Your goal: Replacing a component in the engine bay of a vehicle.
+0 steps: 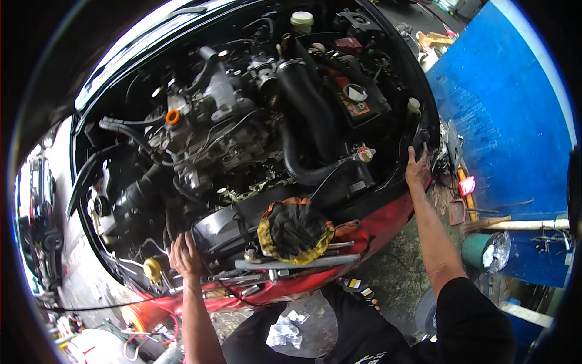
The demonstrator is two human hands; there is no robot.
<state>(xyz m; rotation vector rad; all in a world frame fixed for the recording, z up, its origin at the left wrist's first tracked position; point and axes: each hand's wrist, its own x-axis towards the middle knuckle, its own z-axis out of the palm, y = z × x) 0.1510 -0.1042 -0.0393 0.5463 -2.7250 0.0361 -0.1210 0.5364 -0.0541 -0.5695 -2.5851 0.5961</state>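
My left hand rests on the front edge of a car's open engine bay, fingers stretched out and holding nothing. My right hand lies on the bay's front right corner, its fingers also apart. Between them, a bundled black and yellow cloth-like thing sits on the front panel. Several metal hand tools and a long grey bar lie along the red front. Beyond is the engine, with an orange ring on top. A round yellow piece is left of my left hand.
Thick black hoses run beside the battery. A radiator cap is in front of it. A blue panel, a green bucket and a wooden handle are at right. Orange and white containers stand at lower left.
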